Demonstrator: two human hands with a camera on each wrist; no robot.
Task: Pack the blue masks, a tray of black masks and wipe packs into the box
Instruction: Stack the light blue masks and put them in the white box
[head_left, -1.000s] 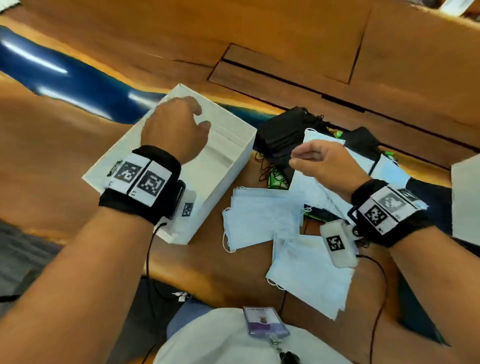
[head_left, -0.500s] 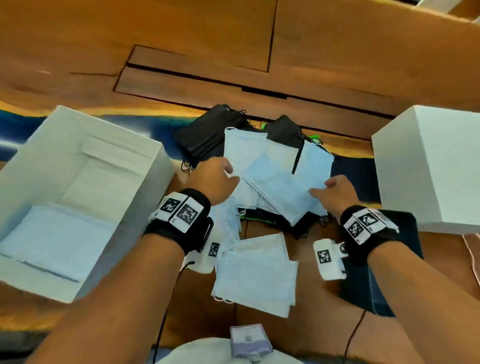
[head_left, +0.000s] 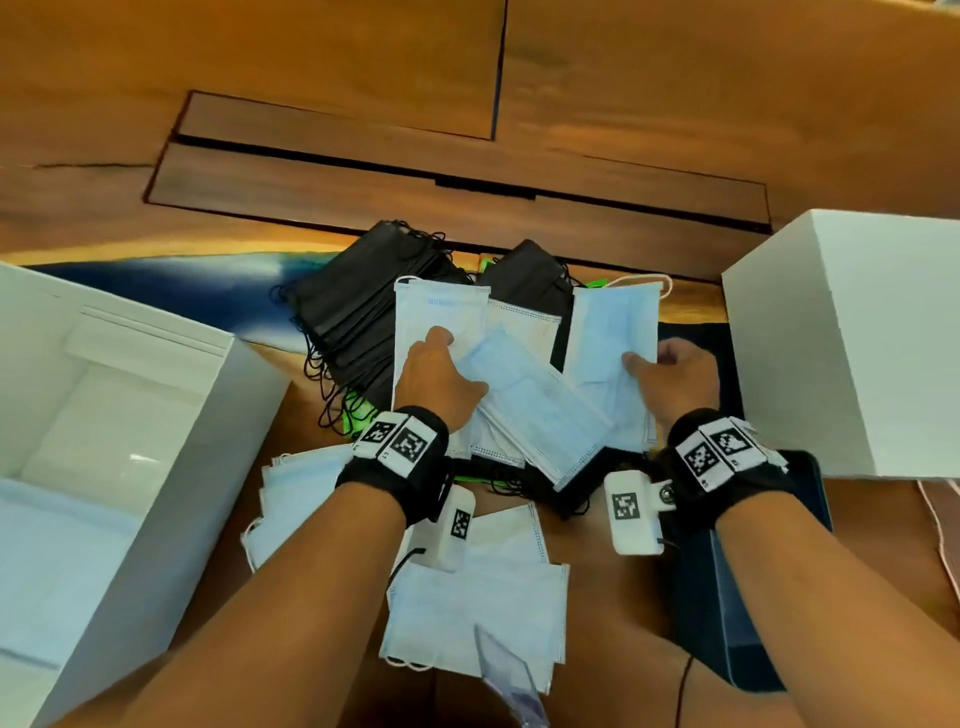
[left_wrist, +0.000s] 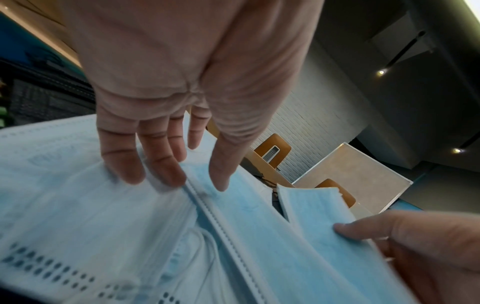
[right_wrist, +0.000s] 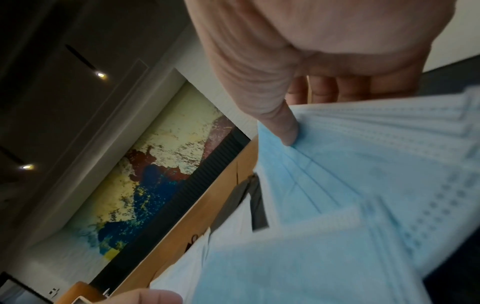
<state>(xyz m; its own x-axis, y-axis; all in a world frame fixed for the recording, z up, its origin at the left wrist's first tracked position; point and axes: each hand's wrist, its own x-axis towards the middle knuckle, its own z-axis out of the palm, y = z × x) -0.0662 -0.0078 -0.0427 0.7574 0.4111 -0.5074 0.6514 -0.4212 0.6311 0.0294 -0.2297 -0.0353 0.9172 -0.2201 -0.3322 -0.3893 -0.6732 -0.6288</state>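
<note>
Nearest, a loose heap of pale blue masks (head_left: 475, 613) lies on the wooden tabletop (head_left: 311, 62) between the forearms, partly covered by a clear badge holder (head_left: 506, 675) whose print is too blurred to read. Each wrist carries a black band with square black-and-white coded tags. Further on, the left hand (head_left: 434, 382) rests with fingers spread and nearly straight on a fan of blue masks (head_left: 540, 410), fingertips (left_wrist: 158, 174) pressing the pleated fabric. The right hand (head_left: 675, 379) pinches the right edge of the same fan, thumb (right_wrist: 283, 127) on top and fingers curled beneath. These masks are light blue, pleated, with stitched dotted edges and white ear loops; one shows a faint blue mark near its top edge, unreadable. At left stands the open white box (head_left: 218, 415) with blue masks already lying inside. At right sits a plain white box lid (head_left: 857, 353). Behind the fan lie black masks (head_left: 353, 317) in stacks with tangled loops, over something bright green
</note>
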